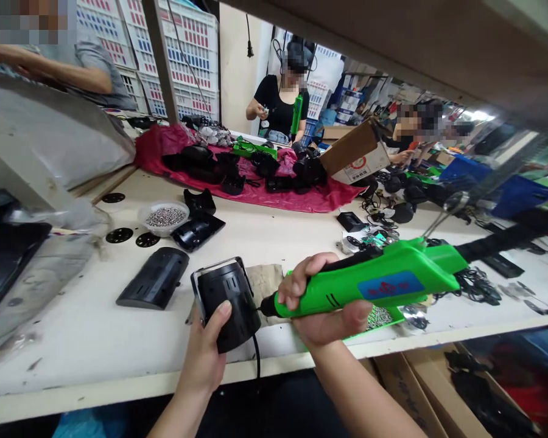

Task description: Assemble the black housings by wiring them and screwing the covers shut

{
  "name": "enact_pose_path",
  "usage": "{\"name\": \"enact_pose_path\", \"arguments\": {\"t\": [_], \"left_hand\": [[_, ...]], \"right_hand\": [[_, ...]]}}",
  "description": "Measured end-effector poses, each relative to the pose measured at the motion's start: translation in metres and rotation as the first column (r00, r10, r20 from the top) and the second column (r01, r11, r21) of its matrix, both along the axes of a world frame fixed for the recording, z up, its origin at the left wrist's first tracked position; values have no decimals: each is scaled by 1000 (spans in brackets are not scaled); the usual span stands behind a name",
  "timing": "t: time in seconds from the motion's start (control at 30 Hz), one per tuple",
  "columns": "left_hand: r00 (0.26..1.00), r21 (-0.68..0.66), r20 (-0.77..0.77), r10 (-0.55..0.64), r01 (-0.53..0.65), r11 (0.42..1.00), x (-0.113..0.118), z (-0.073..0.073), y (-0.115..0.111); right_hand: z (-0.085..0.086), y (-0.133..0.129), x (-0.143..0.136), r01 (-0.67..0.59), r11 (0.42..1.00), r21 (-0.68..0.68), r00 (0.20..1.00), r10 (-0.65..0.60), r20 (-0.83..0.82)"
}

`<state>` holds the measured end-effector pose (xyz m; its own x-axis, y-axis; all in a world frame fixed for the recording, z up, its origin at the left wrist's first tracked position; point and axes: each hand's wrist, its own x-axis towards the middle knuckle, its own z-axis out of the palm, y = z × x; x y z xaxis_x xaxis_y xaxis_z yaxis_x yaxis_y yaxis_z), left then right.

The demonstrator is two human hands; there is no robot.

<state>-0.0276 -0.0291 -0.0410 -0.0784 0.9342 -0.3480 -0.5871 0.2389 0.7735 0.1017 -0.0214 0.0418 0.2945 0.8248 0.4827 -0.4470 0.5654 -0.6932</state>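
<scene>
Near the bench's front edge, my left hand [209, 344] grips a black plastic housing [228, 298] with a metal bracket [196, 286] around it and a black cord [257, 356] hanging down. My right hand [322, 304] is wrapped round a green electric screwdriver [388, 277], held nearly level. Its black nose points left at the housing's right side; whether the bit touches a screw is too small to tell. Beneath the housing lies a piece of brown cardboard [267, 277]. Behind the screwdriver, a green tray [395, 314] of small metal parts is partly hidden.
Left on the bench [132, 340] are a curved black cover [158, 277], a tub of screws [163, 217] and black discs [119, 235]. Black parts lie on a pink sheet [256, 191] behind. Tangled wires [477, 286] lie right. Co-workers [281, 100] sit across; a shelf [415, 42] overhangs.
</scene>
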Motion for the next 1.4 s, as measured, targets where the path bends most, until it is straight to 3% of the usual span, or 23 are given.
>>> {"name": "enact_pose_path", "arguments": {"t": [0.43, 0.63, 0.9, 1.0, 1.1, 1.23, 1.4], "left_hand": [[1000, 9, 2, -31, 31, 999, -1, 7, -4], [998, 14, 34, -47, 46, 999, -6, 5, -5], [999, -27, -5, -33, 33, 999, -5, 7, -4], [999, -56, -27, -43, 42, 998, -3, 10, -5], [996, -60, -56, -72, 69, 996, -1, 13, -4], [993, -56, -70, -100, 97, 994, 1, 13, -4], [990, -9, -76, -121, 121, 993, 1, 13, -5]], "right_hand": [[-2, -9, -8, 79, 993, 89, 997, -79, -5], [1, -20, -11, 17, 995, 98, 999, -21, 37], [-5, -5, -9, 64, 992, 108, 998, -64, -3], [4, -12, -1, 91, 994, 67, 996, -93, 18], [25, -30, 4, 137, 991, 12, 991, -137, 0], [46, -48, -5, 27, 999, -28, 1000, -26, 11], [33, -42, -24, -87, 994, -66, 988, 95, 123]]}}
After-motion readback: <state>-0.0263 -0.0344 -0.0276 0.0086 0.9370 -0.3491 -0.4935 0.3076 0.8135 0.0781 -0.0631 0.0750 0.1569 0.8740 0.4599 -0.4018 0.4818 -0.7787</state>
